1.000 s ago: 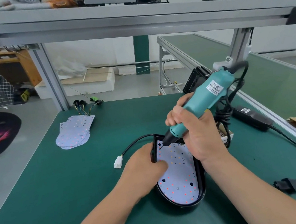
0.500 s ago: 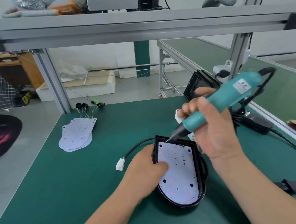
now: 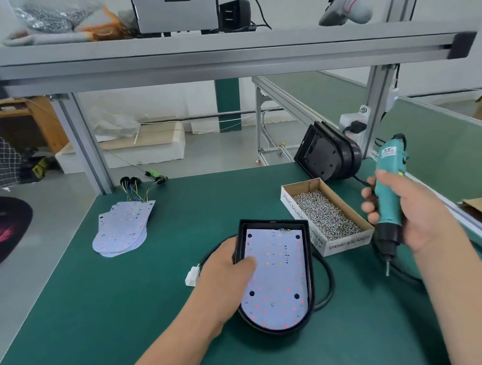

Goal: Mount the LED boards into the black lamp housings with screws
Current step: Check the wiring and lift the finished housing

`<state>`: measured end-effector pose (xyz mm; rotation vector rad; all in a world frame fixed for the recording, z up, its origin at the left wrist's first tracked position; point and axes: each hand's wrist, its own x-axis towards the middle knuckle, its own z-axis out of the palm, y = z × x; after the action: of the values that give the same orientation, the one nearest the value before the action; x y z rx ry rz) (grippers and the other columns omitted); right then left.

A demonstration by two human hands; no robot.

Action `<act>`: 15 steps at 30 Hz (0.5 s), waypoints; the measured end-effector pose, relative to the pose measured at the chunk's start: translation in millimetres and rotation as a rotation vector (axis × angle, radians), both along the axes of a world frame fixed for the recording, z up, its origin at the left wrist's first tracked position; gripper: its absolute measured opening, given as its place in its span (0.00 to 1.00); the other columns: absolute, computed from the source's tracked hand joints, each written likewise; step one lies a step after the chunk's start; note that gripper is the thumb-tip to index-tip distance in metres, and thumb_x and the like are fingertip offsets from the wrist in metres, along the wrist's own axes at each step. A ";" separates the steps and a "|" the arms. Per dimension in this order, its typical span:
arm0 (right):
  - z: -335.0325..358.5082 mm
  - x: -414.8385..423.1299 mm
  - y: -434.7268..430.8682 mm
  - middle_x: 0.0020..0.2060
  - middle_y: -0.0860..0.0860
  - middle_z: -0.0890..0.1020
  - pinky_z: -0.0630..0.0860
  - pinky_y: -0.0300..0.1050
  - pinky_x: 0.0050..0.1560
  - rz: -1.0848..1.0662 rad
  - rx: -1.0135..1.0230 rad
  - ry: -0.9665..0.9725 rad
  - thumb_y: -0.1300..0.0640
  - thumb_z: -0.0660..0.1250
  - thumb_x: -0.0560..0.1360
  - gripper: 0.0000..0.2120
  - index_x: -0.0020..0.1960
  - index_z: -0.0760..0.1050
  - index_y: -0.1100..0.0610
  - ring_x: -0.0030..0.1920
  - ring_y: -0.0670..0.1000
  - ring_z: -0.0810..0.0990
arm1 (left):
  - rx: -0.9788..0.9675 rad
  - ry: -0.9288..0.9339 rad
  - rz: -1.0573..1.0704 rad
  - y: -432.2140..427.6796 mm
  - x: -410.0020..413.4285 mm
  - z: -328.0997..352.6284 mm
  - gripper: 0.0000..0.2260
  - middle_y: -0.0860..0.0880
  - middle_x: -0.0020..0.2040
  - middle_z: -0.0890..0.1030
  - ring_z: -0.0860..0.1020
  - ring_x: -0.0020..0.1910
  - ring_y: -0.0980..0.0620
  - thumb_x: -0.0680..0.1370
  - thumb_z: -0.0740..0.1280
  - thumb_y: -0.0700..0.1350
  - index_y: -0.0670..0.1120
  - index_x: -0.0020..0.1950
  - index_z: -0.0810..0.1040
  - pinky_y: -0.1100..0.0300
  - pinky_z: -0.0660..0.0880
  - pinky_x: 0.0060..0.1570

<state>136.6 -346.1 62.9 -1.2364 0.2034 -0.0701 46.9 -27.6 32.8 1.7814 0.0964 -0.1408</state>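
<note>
1. Head view shows my left hand (image 3: 230, 271) clamped on the left wall of the black lamp housing (image 3: 309, 265), with the thumb laid flat on the LED board (image 3: 277, 278). I read that as pinning the board so its holes sit over the mounts beneath.
2. The board lies inside the housing, which rests flat on the green table (image 3: 127, 304) in front of me. Its cable loops off to a white connector (image 3: 192, 276).
3. My right hand (image 3: 406, 215) is wrapped round the electric screwdriver (image 3: 388, 196). The bit points down, clear of the housing and just beside the box of screws (image 3: 346, 243).
4. That box sits near the housing's right side, I'd guess so the bit can collect a screw with a short reach.
5. I cannot tell whether a screw is on the bit, or which holes are already filled.
6. Spare boards (image 3: 123, 228) are stacked at the far left, and a second housing (image 3: 328, 155) stands on edge at the back right.
</note>
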 end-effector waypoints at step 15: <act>-6.7 -6.7 -15.3 0.46 0.54 0.80 0.71 0.51 0.48 0.099 -1.360 0.123 0.50 0.68 0.80 0.10 0.54 0.78 0.56 0.47 0.56 0.78 | -0.750 0.303 0.142 10.8 9.4 4.6 0.17 0.46 0.40 0.84 0.83 0.34 0.49 0.87 0.61 0.47 0.43 0.52 0.88 0.58 0.81 0.33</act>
<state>129.9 -361.4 56.2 -2.6077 0.1966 -0.0412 56.2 -16.9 37.4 0.9919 0.3405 -0.3007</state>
